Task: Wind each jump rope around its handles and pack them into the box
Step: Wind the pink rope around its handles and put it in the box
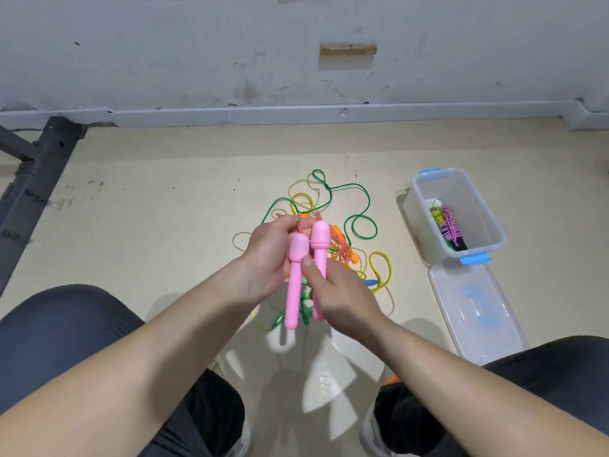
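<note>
L hand (270, 258) & R hand (346, 298) both grip the pink handles (294, 285), held side by side, bulb ends up, above the floor (164, 209). L fingers curl round the upper ends, R thumb presses on the shafts. Behind them a tangle of loose ropes (339, 245) lies on the floor. To the R, open box (420, 222) w/ one wound rope (450, 230) inside; lid (474, 308) flat just beside it.
</note>
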`<state>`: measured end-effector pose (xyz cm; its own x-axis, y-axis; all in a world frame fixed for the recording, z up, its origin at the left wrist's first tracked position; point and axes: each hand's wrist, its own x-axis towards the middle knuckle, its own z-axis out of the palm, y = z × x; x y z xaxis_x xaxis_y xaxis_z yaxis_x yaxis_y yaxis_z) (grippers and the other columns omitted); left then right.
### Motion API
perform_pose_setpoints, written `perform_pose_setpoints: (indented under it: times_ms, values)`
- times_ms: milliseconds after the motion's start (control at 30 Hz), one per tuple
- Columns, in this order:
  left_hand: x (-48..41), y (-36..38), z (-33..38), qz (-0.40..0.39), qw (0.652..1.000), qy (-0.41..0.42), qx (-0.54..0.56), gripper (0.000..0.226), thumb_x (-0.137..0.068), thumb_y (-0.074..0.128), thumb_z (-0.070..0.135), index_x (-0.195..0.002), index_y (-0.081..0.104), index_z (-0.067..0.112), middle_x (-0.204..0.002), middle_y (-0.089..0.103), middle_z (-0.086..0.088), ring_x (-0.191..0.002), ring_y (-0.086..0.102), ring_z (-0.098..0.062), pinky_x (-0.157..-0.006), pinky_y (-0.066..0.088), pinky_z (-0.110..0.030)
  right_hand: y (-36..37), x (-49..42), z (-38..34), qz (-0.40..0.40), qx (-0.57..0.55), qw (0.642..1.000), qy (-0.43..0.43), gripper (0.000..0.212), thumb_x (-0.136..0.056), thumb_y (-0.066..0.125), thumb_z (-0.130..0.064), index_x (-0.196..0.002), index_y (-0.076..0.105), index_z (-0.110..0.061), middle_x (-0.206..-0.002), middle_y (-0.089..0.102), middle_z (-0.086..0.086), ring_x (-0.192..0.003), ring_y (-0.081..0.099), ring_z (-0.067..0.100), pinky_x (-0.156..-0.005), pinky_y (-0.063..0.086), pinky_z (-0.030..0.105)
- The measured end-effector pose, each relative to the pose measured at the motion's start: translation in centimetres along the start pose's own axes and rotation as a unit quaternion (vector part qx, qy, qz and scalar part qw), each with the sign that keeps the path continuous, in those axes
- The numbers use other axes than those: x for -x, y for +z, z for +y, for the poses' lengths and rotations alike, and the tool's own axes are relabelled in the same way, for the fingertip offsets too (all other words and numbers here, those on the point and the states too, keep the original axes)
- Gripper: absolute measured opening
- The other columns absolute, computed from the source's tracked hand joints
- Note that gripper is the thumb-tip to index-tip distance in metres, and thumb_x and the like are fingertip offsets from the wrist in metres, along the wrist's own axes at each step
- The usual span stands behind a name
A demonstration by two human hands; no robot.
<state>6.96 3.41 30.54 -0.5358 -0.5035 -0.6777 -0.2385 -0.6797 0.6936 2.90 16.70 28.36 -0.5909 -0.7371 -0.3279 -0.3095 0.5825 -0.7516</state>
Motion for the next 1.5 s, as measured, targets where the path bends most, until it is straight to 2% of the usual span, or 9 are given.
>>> perform_pose_setpoints:
  times_ms: [300,467,567,667,767,867,1000,1267,1500]
  values:
    - [-0.3,-0.6,0.2,-0.075,0.99,0.004,-0.118,0.012,-0.088,0.075,0.016,-0.093,0.074,0.005,-0.086,0.074,-0.007,-0.07,0.061,-0.018,-0.057,0.049,-0.023,0.0,0.4,-0.1,-0.106,0.038,0.993,-0.037,0.047,-0.105,0.03,-0.053,-0.072,0.051,-0.026,-0.065,0.069,-0.003,-0.078,0.059,0.011,-0.078,0.048,0.04]
    - [0.2,-1.2,0.3,-0.123,0.964,0.032,-0.234,0.009,-0.088,0.071,0.0,-0.096,0.073,0.004,-0.093,0.076,-0.015,-0.074,0.064,-0.021,-0.071,0.054,-0.03,-2.6,-0.3,-0.6,-0.273,0.152,0.95,-0.007,0.065,-0.095,0.038,-0.073,-0.072,0.057,-0.015,-0.075,0.067,0.006,-0.068,0.057,0.014,-0.068,0.042,0.036]
    - [0.9,-1.4,0.9,-0.153,0.923,0.053,-0.349,0.016,-0.085,0.072,-0.004,-0.098,0.071,0.005,-0.081,0.072,-0.013,-0.062,0.064,-0.012,-0.06,0.054,-0.021,-5.7,-1.4,-0.2,-0.144,0.14,0.979,-0.027,0.067,-0.077,0.053,-0.08,-0.064,0.049,-0.014,-0.055,0.052,-0.002,-0.054,0.047,0.014,-0.06,0.041,0.036]
    - [1.5,-1.6,1.4,-0.233,0.861,0.063,-0.448,0.012,-0.082,0.078,0.004,-0.09,0.077,0.014,-0.077,0.07,-0.005,-0.071,0.067,-0.013,-0.068,0.055,-0.024,-7.3,-1.9,0.2,0.075,0.055,0.984,-0.155,0.031,-0.075,0.057,-0.062,-0.077,0.053,-0.032,-0.079,0.056,-0.013,-0.076,0.052,0.008,-0.071,0.043,0.033]
    - [2.1,-1.5,1.5,-0.308,0.82,0.068,-0.477,0.019,-0.083,0.079,0.009,-0.078,0.078,0.026,-0.071,0.07,-0.006,-0.075,0.068,-0.019,-0.072,0.053,-0.027,-7.0,-2.0,0.3,-0.062,0.019,0.983,-0.174,0.044,-0.084,0.054,-0.06,-0.121,0.062,-0.039,-0.122,0.061,-0.017,-0.114,0.054,0.003,-0.099,0.042,0.026]
    - [2.2,-1.9,2.0,-0.345,0.814,0.042,-0.466,0.014,-0.088,0.072,0.002,-0.096,0.077,0.012,-0.072,0.07,-0.02,-0.069,0.068,-0.024,-0.053,0.051,-0.016,-6.1,-2.3,1.1,-0.178,-0.034,0.979,-0.09,0.042,-0.089,0.05,-0.061,-0.083,0.067,-0.023,-0.074,0.063,-0.01,-0.07,0.059,0.014,-0.073,0.047,0.041]
    - [1.6,-2.8,2.2,-0.37,0.798,0.037,-0.474,0.017,-0.088,0.07,-0.001,-0.098,0.072,0.012,-0.074,0.07,-0.008,-0.07,0.064,-0.018,-0.075,0.048,-0.024,-7.4,-2.6,1.4,-0.203,-0.056,0.975,-0.07,0.052,-0.098,0.054,-0.045,-0.066,0.05,-0.004,-0.051,0.036,-0.011,-0.049,0.03,0.01,-0.05,0.026,0.029]
    - [1.0,-2.3,0.5,-0.371,0.871,-0.037,-0.32,0.041,-0.098,0.052,0.031,-0.119,0.066,-0.001,-0.091,0.066,-0.016,-0.079,0.064,-0.02,-0.081,0.053,-0.028,-9.4,-3.1,1.8,-0.13,-0.102,0.983,-0.077,0.011,-0.094,0.066,-0.004,-0.093,0.076,-0.007,-0.062,0.056,-0.002,-0.053,0.047,0.002,-0.052,0.038,0.016]
    - [0.4,-2.2,-1.0,-0.377,0.906,-0.045,-0.187,0.03,-0.093,0.057,0.017,-0.114,0.067,-0.002,-0.091,0.072,-0.012,-0.088,0.069,-0.023,-0.082,0.053,-0.03,-10.2,-3.5,2.3,-0.11,-0.202,0.97,-0.081,0.011,-0.089,0.069,0.003,-0.088,0.068,-0.008,-0.074,0.061,0.013,-0.067,0.057,0.014,-0.065,0.047,0.021]
